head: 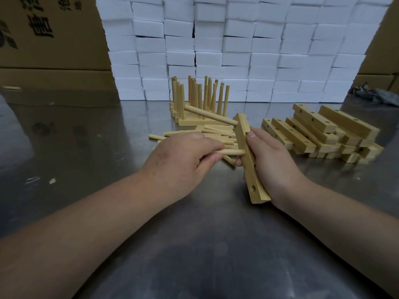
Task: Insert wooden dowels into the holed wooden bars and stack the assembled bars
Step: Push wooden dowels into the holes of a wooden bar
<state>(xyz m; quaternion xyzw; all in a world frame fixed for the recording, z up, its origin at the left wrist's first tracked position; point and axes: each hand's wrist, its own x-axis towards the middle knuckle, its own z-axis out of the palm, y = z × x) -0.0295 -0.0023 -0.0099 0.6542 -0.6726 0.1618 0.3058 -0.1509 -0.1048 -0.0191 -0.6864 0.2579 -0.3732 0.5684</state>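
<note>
Dark print on the cardboard box is cropped and unreadable. The right hand clamps its grip on a bar running near-to-far. The left hand pinches a dowel pointing right at it.

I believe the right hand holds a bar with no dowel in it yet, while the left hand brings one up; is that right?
Not quite: the head view shows one dowel already seated in the far end of the bar. The right hand holds it while the left hand brings a second dowel.
</note>
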